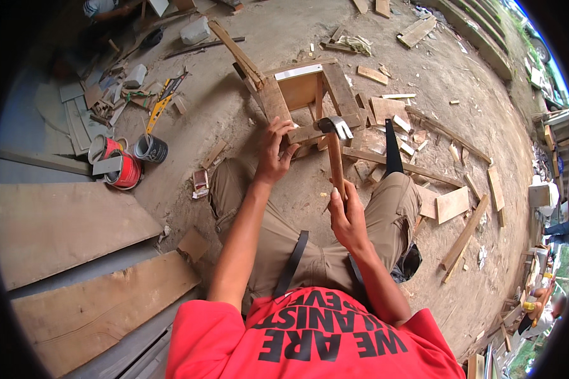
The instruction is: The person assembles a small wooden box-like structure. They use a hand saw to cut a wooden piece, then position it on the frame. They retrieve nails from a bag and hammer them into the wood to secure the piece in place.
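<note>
- Head view, hands: your left hand (274, 151) is part-curled, fingers set against the near edge of a wooden frame (342, 95); your right hand (348, 218) is closed round the handle of a hammer (336, 155).
- The frame sits just beyond both hands; the hammer head is over its near bar, contact unclear.
- Containers, left of your left hand: a red bucket (129, 174), a pale flat piece (107, 165) across part of its top; contents hidden.
- Just beside it, a dark bucket (160, 151); a yellow tool (163, 104) rises at its rim, inside or behind, cannot tell.
- Surface: dusty ground (449, 114), with wood offcuts (453, 204) scattered right of your right hand and a black saw blade (393, 148) nearer to it.
- Broad boards (69, 221) lie left of your left forearm.
- Room: steps (480, 38) far beyond your right hand; another person (101, 7) far beyond your left.
</note>
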Demonstrator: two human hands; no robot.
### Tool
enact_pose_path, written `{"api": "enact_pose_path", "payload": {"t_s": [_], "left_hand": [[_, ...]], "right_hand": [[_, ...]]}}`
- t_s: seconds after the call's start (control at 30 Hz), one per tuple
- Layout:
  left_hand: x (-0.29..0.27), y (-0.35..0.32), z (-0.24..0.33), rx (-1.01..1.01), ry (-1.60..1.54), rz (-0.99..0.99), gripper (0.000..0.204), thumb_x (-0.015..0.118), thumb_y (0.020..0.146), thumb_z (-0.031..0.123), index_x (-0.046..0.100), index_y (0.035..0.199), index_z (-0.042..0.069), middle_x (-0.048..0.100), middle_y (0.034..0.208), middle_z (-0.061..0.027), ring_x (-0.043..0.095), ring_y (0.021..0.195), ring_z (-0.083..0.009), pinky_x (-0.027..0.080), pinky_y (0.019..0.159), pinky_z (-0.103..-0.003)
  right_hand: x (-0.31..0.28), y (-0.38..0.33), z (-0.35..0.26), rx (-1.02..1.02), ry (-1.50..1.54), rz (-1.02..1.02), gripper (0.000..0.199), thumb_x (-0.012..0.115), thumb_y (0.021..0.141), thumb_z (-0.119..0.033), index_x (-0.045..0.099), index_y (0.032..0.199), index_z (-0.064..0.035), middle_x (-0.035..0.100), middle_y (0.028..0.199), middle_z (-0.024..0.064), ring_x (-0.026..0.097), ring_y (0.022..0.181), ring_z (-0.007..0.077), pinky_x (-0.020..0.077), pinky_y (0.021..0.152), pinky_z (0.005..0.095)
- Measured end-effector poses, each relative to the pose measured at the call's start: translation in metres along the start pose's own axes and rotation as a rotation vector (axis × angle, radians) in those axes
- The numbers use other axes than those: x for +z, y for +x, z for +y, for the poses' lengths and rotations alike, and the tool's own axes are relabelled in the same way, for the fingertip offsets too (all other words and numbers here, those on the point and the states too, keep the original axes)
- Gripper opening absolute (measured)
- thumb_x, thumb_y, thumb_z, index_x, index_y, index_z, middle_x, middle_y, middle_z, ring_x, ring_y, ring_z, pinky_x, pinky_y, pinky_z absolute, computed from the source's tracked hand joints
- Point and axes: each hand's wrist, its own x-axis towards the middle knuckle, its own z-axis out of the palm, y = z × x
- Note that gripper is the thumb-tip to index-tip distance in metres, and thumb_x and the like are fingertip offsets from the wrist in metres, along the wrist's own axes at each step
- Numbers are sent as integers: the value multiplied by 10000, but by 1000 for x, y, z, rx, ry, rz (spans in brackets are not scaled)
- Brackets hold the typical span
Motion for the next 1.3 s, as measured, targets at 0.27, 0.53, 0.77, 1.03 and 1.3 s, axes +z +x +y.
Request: {"api": "enact_pose_path", "payload": {"t_s": [0.27, 0.53, 0.77, 1.03, 1.3], "left_hand": [[-5, -9, 1, -38, -5, -59, 358, 552, 1030, 242, 511, 1346, 80, 497, 1467, -114, 271, 1493, -385, 229, 1220, -515], [-10, -12, 0, -56, 9, -79, 356, 544, 1033, 242, 505, 1345, 74, 491, 1471, -121, 262, 1494, -398, 230, 1216, -515], [-7, -9, 0, -34, 27, -83, 381, 561, 1023, 269, 519, 1353, 84, 495, 1470, -110, 310, 1467, -413, 267, 1198, -521], [-1, -4, -2, 30, 79, -52, 418, 612, 999, 307, 535, 1344, 82, 524, 1435, -106, 346, 1444, -400, 308, 1179, -510], [5, -7, -6, 65, 86, 26, 390, 655, 970, 269, 552, 1299, 86, 556, 1403, -103, 378, 1426, -402, 320, 1169, -521]], "right_hand": [[11, -1, -15, -48, -57, -13, 351, 506, 1069, -243, 495, 1308, 14, 590, 713, 116, 569, 617, 177, 453, 583, 350], [12, -2, -5, -45, 8, -32, 361, 506, 1070, -252, 494, 1307, 20, 578, 707, 102, 563, 622, 161, 452, 583, 345], [11, -4, -9, -18, -37, -36, 365, 514, 1068, -260, 491, 1308, 14, 562, 697, 94, 535, 609, 149, 438, 575, 338], [15, -1, -5, -46, -19, -19, 302, 507, 1078, -221, 527, 1279, 3, 459, 729, -24, 420, 629, 59, 355, 541, 262], [13, 1, -10, -65, -117, -47, 368, 511, 1066, -256, 486, 1309, 18, 575, 697, 151, 567, 598, 203, 446, 581, 374]]}}
